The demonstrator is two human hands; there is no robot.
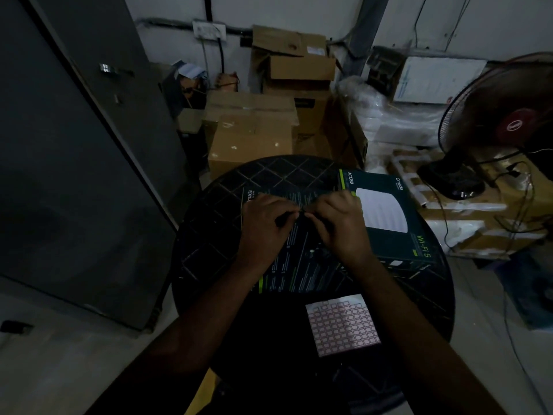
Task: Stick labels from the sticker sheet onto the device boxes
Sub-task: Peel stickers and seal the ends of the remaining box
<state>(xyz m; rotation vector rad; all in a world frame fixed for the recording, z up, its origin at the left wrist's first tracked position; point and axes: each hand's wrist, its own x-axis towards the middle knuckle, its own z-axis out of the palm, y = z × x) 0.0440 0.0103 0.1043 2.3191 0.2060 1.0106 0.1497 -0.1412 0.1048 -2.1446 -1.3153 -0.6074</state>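
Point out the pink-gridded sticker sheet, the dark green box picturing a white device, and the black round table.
pink-gridded sticker sheet (pixel 343 324): head view, sheet centre
dark green box (pixel 419 217): head view, top face
black round table (pixel 209 235): head view, bare left surface

Two dark device boxes lie flat on the round table. The left box (pixel 294 259) shows its back side with small white text and a thin green stripe near its front edge. The right box (pixel 398 217) lies just beside it, partly under it perhaps, and shows a white round device, "AC1350" and "Wi-Fi 5". The sticker sheet (pixel 343 324) lies flat in front of the boxes, pale with rows of small pink-edged labels.
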